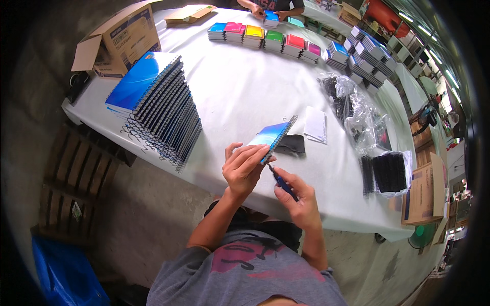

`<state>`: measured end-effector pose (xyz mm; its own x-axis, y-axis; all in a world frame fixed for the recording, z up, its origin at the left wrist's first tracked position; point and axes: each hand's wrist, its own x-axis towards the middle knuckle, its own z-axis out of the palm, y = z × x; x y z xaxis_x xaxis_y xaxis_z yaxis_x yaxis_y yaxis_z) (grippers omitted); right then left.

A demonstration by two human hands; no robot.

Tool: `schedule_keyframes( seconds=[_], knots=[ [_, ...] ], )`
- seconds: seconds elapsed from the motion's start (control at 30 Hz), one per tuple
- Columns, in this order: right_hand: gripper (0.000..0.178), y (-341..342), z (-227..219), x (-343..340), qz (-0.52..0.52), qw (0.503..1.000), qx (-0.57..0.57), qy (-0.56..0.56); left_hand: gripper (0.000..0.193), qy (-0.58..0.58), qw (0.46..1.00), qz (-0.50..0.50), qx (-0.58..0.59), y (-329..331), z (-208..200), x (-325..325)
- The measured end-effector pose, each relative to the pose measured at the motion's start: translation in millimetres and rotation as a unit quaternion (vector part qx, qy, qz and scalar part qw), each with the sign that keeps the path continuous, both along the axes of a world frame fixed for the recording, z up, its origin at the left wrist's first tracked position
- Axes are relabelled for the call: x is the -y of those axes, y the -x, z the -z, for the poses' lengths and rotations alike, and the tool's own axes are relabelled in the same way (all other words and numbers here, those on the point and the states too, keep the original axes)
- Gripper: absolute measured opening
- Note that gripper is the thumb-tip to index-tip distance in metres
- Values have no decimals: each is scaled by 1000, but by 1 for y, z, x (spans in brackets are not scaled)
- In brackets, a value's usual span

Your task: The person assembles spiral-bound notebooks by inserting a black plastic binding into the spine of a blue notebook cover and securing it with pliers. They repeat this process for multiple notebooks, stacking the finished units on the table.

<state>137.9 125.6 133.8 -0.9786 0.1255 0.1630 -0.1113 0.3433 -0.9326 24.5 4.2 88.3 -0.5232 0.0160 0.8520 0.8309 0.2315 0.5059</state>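
Observation:
My left hand (241, 167) is closed on a blue-covered spiral notebook (271, 134), held tilted above the near part of the table. Its wire-like coil runs along the right edge, and a loop of it sticks out at the top. In my right hand (304, 202) is a pair of pliers (286, 187) with dark blue handles. The tool's tip meets the lower end of the coil, close to my left fingertips; the exact contact is too small to make out. Behind the notebook lies a flat black piece (293, 146), beside a white spiral-bound pad (316, 125).
A tall stack of blue spiral notebooks (135, 81) stands left, before an open cardboard box (127, 43). Coloured notebook piles (253, 35) line the far side, where a person's hands (259, 12) hold a blue notebook. Rightward are clear plastic (357, 120), black coils (389, 172) and a carton (421, 191).

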Motion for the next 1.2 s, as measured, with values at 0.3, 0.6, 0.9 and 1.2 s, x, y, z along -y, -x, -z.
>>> schedule_keyframes(
  seconds=[0.3, 0.6, 0.9, 1.2],
  knots=[
    [46, -7, 10, -4, -23, 997, 37, 63, 30, -81, 996, 8, -29, 7, 0, -8],
    [55, -33, 93, -79, 273, 807, 171, -495, 29, -120, 989, 71, 46, -26, -45, 33],
    [51, 12, 17, -16, -148, 910, -199, 331, 24, -274, 941, 168, 110, -58, -79, 60],
    [37, 123, -122, 64, -92, 937, -308, 139, 26, -46, 967, -209, -139, -15, -154, 147]
  ],
)
